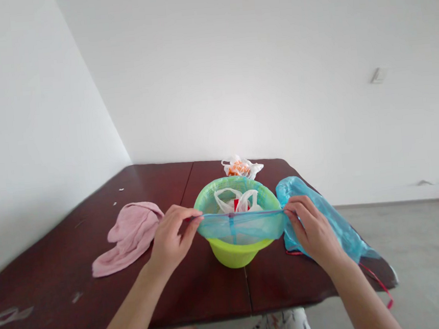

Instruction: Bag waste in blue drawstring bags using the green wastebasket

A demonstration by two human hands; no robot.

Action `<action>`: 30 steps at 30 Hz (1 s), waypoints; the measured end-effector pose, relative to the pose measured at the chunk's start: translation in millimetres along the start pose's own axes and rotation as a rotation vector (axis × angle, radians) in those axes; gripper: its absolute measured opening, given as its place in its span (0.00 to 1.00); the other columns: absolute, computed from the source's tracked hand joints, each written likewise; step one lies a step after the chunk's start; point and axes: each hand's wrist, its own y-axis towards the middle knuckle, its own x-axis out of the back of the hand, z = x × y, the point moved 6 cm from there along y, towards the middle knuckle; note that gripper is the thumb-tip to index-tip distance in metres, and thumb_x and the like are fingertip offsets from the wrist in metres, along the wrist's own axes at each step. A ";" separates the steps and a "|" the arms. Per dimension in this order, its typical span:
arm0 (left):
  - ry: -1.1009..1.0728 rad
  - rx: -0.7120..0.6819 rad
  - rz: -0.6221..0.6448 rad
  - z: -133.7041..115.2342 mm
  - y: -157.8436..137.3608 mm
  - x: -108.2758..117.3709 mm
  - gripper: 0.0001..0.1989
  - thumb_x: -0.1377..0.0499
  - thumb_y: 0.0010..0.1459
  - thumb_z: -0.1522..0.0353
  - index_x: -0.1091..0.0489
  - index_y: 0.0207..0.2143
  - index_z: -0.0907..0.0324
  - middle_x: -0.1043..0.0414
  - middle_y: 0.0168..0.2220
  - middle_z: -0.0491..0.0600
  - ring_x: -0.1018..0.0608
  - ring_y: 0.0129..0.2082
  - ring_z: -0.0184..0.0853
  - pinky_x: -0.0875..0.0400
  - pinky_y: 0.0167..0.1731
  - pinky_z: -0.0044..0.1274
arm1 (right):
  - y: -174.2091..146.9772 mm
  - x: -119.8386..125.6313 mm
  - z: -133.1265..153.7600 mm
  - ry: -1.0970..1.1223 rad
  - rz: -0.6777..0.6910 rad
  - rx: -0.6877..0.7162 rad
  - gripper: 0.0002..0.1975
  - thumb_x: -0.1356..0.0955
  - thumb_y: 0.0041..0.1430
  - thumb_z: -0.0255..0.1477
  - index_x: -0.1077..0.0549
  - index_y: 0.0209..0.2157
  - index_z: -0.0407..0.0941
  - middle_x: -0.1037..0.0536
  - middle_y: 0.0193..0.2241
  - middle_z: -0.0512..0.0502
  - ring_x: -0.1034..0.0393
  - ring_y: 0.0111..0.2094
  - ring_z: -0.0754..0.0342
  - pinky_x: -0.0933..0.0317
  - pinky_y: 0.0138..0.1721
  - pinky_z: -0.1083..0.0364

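Left hand [171,239]: pinched shut on the left end of the blue bag liner [240,225], thumb and fingers gripping the hem where a red drawstring runs.

Right hand [310,226]: likewise closed on the right end of the same hem. The two hands pull apart, so the hem is drawn into a taut, level band between them, across the near rim of the bin.

Green bin [235,252]: small plastic basket standing upright on the tabletop [200,294], directly between the hands. The liner appears fitted over its rim, which would explain the stretched hold at both ends.

White plastic bag [235,201]: crumpled inside the bin, beyond the stretched hem, with something red showing in it.

Second blue bag [334,221]: lying slack on the tabletop just outside and partly under the right hand, its red cord trailing off the near edge.

Pink cloth [130,235]: heaped loosely just outside the left hand, apart from it.

Small bag with orange contents [241,168]: beyond the bin, well away from both hands.
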 end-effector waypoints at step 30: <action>-0.051 0.355 0.333 60.2 93.9 -1.2 0.37 0.41 0.76 0.35 0.29 0.26 0.54 0.27 0.21 0.45 0.27 0.23 0.36 0.40 0.30 0.27 | 74.1 -12.6 -58.4 0.231 0.132 -0.218 0.13 0.31 0.83 0.42 0.16 0.48 0.50 0.08 0.54 0.39 0.12 0.57 0.39 0.19 0.57 0.43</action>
